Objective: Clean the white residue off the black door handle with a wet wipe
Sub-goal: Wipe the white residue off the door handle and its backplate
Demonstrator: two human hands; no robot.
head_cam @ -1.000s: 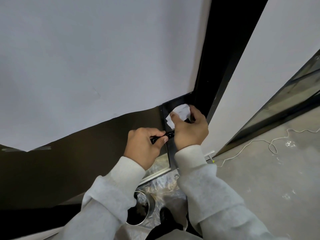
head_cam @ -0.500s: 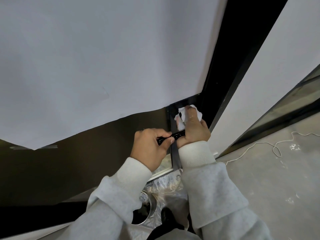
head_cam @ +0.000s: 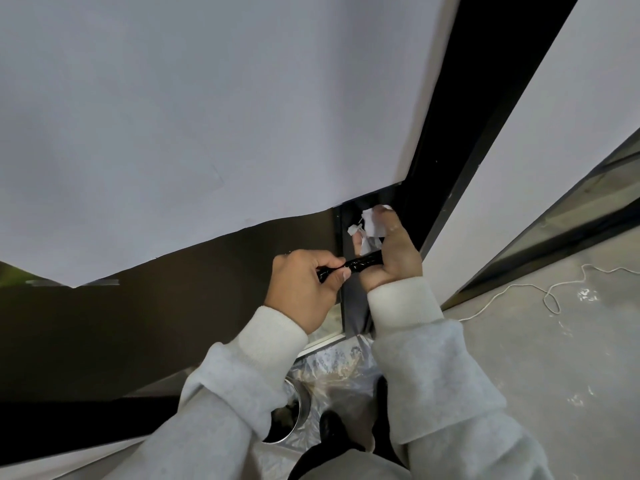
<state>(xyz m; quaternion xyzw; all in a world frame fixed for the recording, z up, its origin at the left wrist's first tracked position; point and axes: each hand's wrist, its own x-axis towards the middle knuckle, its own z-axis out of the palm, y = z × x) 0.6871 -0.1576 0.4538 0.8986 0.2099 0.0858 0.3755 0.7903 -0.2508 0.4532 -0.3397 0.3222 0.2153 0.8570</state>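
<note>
While our left hand [head_cam: 304,289] clamps the handle [head_cam: 360,264] steady, our right hand [head_cam: 391,251], pinching the wipe [head_cam: 372,226], should rub firmly along it.

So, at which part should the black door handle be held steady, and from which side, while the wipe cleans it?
Probably the free left end of the handle, taken from the left. It is a slim bar lying nearly level, and the left hand pinches it there already. That leaves the right part, toward the door edge, open for the right hand with the wipe.
</note>
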